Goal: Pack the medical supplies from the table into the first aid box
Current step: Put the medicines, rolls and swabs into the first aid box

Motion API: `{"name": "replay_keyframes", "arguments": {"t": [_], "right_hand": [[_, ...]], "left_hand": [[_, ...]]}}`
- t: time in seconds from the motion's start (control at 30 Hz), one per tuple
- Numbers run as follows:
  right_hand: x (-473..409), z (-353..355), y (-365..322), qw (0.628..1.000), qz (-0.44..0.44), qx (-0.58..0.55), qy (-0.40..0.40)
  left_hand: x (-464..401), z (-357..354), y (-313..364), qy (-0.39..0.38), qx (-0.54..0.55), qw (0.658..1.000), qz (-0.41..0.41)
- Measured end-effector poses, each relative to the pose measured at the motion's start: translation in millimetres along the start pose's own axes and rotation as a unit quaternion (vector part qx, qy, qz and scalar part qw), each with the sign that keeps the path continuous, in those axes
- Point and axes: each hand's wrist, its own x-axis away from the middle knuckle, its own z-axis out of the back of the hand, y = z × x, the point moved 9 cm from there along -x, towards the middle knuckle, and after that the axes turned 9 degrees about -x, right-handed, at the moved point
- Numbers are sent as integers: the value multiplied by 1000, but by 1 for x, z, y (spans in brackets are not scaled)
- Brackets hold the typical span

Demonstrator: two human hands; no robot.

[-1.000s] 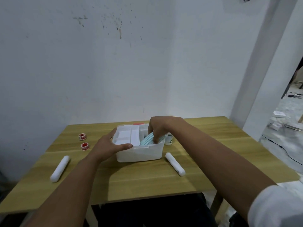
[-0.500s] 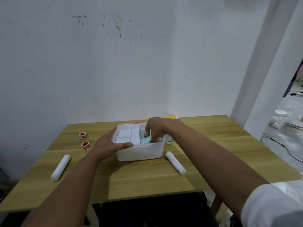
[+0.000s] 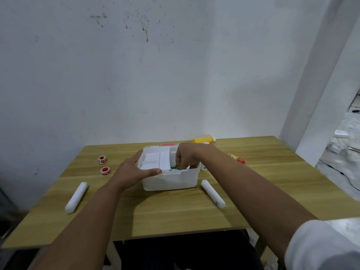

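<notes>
Box (image 3: 169,181) sits at mid-table (image 3: 175,215), a little toward the back edge, lid off or out of sight. Left hand (image 3: 134,170) spread wide over the box's near-left corner, thumb along the front rim — bracing it. Right hand (image 3: 186,156) reaches down into the right compartment, fingers bunched on a teal packet (image 3: 174,168); only a sliver of that packet shows, so whether it is gripped or just being pressed down cannot be told. White items already lie in the left compartments. Judged partly packed. Left on the table: two red tape rolls (image 3: 103,165) near the left edge, a white roll (image 3: 76,197) toward the front-left corner, another white roll (image 3: 212,193) just right of the box, a yellow bottle (image 3: 203,139) at the back edge, a small red-tipped tube (image 3: 236,158) toward the right. A white object (image 3: 203,168) touching the box's right wall is mostly hidden by the right forearm — identity unclear.
</notes>
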Motion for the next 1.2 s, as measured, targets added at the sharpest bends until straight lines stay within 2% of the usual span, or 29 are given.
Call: {"name": "replay_keyframes", "arguments": {"t": [0.13, 0.3, 0.4, 0.47, 0.53, 0.6, 0.67, 0.73, 0.77, 0.87, 0.93, 1.07, 1.2], "right_hand": [[-3, -5, -2, 1000, -5, 12, -8], [-7, -11, -7, 999, 10, -36, 18], [-3, -7, -1, 996, 14, -87, 14], [5, 7, 2, 987, 17, -159, 17], [12, 32, 7, 972, 28, -229, 53], [19, 64, 17, 957, 40, -261, 122], [26, 91, 31, 951, 46, -224, 207], [31, 107, 44, 954, 33, -162, 250], [30, 108, 53, 960, 13, -143, 240], [28, 91, 77, 982, -59, -106, 147], [28, 80, 87, 985, -69, -92, 131], [33, 81, 92, 973, -52, -124, 185], [51, 132, 71, 958, -13, -129, 256]], "left_hand": [[1, -1, -1, -10, 3, 1000, 1], [4, 1, 2, -12, 3, 1000, -3], [4, 0, 4, -5, -1, 1000, -2], [3, 0, 2, 5, -6, 1000, 2], [1, 0, 0, 13, 3, 1000, -1], [0, 0, -3, 13, 12, 1000, -2], [-2, -1, -6, 10, 13, 1000, 1], [-4, -2, -8, 8, 15, 1000, 5], [-5, -1, -8, 10, 18, 1000, 3], [-6, -1, -6, 11, 23, 1000, -10], [-6, -1, -7, 11, 21, 1000, -10], [-6, -2, -6, -2, 21, 1000, -14], [-8, -1, -6, -6, 12, 1000, -13]]}}
